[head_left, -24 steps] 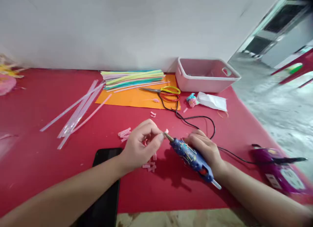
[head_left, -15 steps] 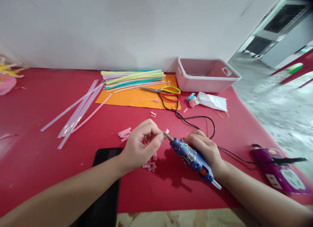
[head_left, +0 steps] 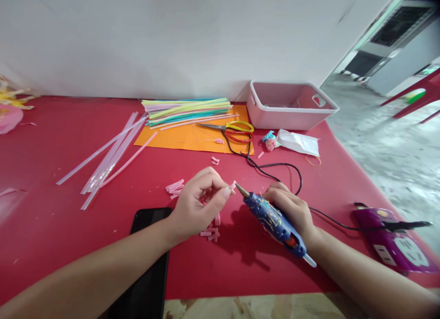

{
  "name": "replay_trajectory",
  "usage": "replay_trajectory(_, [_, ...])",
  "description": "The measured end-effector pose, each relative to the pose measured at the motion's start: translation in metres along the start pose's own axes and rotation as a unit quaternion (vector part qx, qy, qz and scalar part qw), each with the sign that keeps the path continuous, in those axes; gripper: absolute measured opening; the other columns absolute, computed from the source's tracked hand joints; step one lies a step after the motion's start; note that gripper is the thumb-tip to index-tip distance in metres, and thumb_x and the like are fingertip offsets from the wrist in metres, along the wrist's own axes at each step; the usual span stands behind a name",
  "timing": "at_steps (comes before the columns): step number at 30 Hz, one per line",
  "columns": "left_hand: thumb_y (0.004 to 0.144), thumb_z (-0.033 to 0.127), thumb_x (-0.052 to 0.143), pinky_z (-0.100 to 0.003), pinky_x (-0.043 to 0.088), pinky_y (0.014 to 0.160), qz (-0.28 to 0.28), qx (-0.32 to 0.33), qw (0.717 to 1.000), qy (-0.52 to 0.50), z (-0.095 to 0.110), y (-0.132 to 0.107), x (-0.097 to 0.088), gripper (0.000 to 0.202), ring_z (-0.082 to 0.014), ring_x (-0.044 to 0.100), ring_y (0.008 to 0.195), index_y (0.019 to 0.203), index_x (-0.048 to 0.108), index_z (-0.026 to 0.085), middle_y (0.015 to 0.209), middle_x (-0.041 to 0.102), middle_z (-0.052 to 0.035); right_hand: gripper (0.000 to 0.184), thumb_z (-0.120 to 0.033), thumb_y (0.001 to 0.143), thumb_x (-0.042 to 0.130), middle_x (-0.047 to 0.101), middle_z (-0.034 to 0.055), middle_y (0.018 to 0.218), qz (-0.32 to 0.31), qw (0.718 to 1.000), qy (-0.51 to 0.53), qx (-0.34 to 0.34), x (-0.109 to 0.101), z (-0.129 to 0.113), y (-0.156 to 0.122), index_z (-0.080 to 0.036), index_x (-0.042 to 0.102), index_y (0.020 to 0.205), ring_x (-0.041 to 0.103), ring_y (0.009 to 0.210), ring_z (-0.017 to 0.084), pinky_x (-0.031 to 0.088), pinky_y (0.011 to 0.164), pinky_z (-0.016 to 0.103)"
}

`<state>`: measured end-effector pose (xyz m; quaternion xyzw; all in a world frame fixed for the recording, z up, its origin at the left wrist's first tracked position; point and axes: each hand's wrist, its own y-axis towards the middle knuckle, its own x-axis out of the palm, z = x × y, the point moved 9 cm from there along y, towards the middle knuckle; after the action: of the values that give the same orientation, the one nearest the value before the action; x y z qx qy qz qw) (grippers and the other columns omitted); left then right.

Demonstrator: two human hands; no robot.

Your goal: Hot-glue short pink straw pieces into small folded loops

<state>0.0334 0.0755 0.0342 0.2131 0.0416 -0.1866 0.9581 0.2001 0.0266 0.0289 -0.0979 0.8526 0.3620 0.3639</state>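
My left hand [head_left: 197,204] is closed in a pinch on a short pink straw piece [head_left: 233,184], held just above the red table [head_left: 51,218]. My right hand [head_left: 292,211] grips a blue hot glue gun [head_left: 275,220], whose metal nozzle points up-left and sits a small gap to the right of the pink piece. A glue stick pokes out of the gun's back end. Several more cut pink straw pieces [head_left: 210,232] lie on the table under and beside my left hand, with others [head_left: 174,187] to its left.
A black phone [head_left: 147,264] lies under my left forearm. Long clear straws [head_left: 110,156], a stack of coloured straws [head_left: 185,110] on orange paper, scissors [head_left: 230,126], a white bin [head_left: 290,106], the gun's black cord [head_left: 275,165] and a purple power strip [head_left: 392,239] surround the hands.
The glue gun has drawn back slightly to the right, so its nozzle no longer touches the pink piece. My left hand has stayed in place.
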Motion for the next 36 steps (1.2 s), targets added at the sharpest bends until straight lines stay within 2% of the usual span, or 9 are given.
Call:
replay_trajectory(6, [0.098,0.022,0.056,-0.027,0.043,0.064,0.011,-0.007,1.000,0.002,-0.002,-0.001,-0.002,0.019,-0.0112,0.054,0.071,0.083,0.066,0.017,0.079,0.051,-0.0001,0.011,-0.021,0.085,0.061,0.061,-0.0006,0.072,0.014,0.999,0.003,0.036,-0.001,0.010,-0.003,-0.024,0.051,0.089,0.053,0.063,0.016,0.043,0.063,0.030])
replay_trajectory(17, [0.098,0.021,0.057,-0.026,0.043,0.064,0.000,0.011,1.000,0.004,-0.003,-0.002,-0.001,0.012,-0.0102,0.051,0.070,0.092,0.067,0.020,0.083,0.051,0.0005,0.010,-0.026,0.087,0.060,0.059,-0.0001,0.073,0.004,0.999,0.010,0.032,0.001,0.009,-0.005,-0.024,0.051,0.090,0.052,0.065,0.016,0.043,0.066,0.030])
replay_trajectory(22, [0.098,0.018,0.056,-0.027,0.042,0.063,0.012,0.054,0.997,0.046,0.005,-0.001,-0.002,0.011,-0.0114,0.050,0.069,0.092,0.065,0.020,0.080,0.050,0.0004,0.009,-0.021,0.087,0.059,0.060,0.0000,0.073,0.019,0.999,0.010,0.044,-0.001,0.011,-0.005,-0.024,0.052,0.090,0.053,0.066,0.017,0.044,0.065,0.030])
replay_trajectory(28, [0.097,0.015,0.056,-0.029,0.044,0.065,0.030,0.098,0.987,0.121,0.015,-0.002,-0.005,0.010,-0.0139,0.053,0.073,0.093,0.063,0.020,0.078,0.053,-0.0004,0.008,-0.025,0.086,0.060,0.061,0.0005,0.072,0.013,0.999,0.009,0.032,-0.001,0.008,-0.004,-0.024,0.052,0.090,0.054,0.064,0.017,0.044,0.066,0.032])
replay_trajectory(36, [0.096,0.012,0.057,-0.027,0.045,0.068,0.029,0.108,0.989,0.100,0.020,0.000,-0.005,0.012,-0.0130,0.053,0.075,0.090,0.063,0.020,0.081,0.054,0.0000,0.007,-0.026,0.087,0.059,0.061,0.0001,0.072,0.019,0.999,0.005,0.027,-0.002,0.008,-0.003,-0.023,0.053,0.089,0.055,0.063,0.017,0.043,0.066,0.031])
